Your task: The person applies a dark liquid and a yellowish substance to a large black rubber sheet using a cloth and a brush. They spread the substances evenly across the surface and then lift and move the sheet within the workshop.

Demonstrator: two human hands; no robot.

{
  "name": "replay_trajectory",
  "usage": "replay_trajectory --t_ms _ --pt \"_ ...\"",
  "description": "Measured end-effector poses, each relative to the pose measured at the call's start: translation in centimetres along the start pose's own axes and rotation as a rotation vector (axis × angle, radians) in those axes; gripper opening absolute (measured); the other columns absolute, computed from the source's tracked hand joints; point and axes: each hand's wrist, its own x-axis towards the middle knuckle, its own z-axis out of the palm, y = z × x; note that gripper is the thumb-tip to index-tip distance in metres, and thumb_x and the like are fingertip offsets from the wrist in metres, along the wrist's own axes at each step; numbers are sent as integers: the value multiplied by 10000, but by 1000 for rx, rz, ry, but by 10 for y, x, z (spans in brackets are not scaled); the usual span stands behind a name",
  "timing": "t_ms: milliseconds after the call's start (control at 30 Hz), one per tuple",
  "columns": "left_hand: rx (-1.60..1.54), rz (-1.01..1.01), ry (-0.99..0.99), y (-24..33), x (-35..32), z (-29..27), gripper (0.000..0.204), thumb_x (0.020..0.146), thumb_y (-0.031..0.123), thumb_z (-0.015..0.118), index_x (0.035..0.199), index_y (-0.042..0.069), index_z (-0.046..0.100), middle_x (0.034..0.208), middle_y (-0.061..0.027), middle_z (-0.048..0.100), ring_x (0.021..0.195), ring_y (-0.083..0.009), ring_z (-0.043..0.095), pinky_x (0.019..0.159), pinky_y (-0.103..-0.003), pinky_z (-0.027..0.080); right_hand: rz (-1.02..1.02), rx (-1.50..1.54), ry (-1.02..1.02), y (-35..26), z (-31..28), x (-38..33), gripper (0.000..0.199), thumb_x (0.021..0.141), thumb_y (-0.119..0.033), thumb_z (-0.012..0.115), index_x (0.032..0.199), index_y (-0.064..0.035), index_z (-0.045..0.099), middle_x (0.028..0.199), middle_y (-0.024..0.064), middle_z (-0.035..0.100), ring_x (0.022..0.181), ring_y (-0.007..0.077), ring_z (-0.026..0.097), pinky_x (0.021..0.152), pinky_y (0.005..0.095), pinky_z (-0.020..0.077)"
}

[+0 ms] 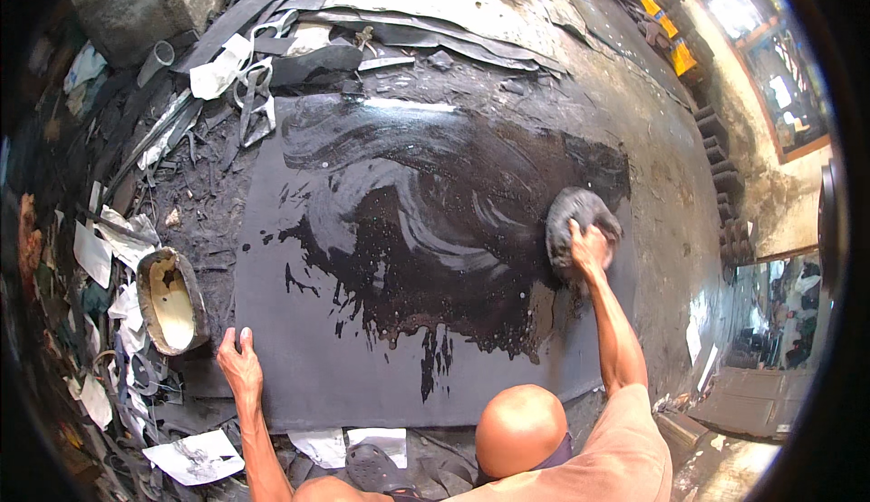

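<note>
The right hand (589,246) grips a dark wet rag (573,221), pressing it on the far right part of the big black sheet (308,357). The left hand (239,362) lies flat, fingers spread, on the sheet's near left corner. One dirty bowl (169,301) sits just left; one pair of scissors (254,94) lies beyond, among scraps.

A dented metal bowl (169,301) holding pale liquid is seen on the floor at the left, among scattered paper scraps (193,457). Scissors (256,94) are laid near the upper left, beside dark rubber strips (435,40). A sandal (370,466) is seen at the bottom edge.
</note>
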Motion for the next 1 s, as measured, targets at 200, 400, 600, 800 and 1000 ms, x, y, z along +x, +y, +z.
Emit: replay_trajectory --t_ms 200,400,600,800,1000 --pt "-87 -72 -143 -3 -7 12 549 1012 314 671 1294 -154 619 1270 -352 657 1223 -450 638 1066 -460 488 348 80 46 55 2 -53 731 977 -584 612 865 135 688 928 398 667 942 512 684 835 551 499" --pt "-66 -25 -161 20 -42 34 495 982 303 692 1213 -134 668 1148 -359 691 1125 -480 681 977 -481 527 -7 192 -17 -125 22 -110 646 974 -510 637 771 102 664 800 358 680 799 496 713 720 559 538" --pt "-78 -31 -224 34 -57 32 544 991 302 672 1294 -147 616 1177 -365 679 1143 -498 663 1010 -503 515 -370 261 -45 -401 80 -42 481 975 -469 616 900 -7 722 914 267 733 873 460 723 765 561 563" --pt "-96 -3 -252 40 -56 32 540 1015 306 635 1304 -149 597 1177 -376 665 1125 -509 657 979 -512 518 -618 204 -62 -579 101 -47 256 919 -325 661 949 -93 766 985 168 777 926 355 771 784 461 626" --pt "-49 -52 -259 40 -60 26 526 1014 309 636 1298 -132 610 1167 -363 676 1107 -523 655 971 -514 520 -748 222 -313 -542 80 -65 254 899 -292 686 992 -69 766 984 219 764 905 387 769 754 481 625"
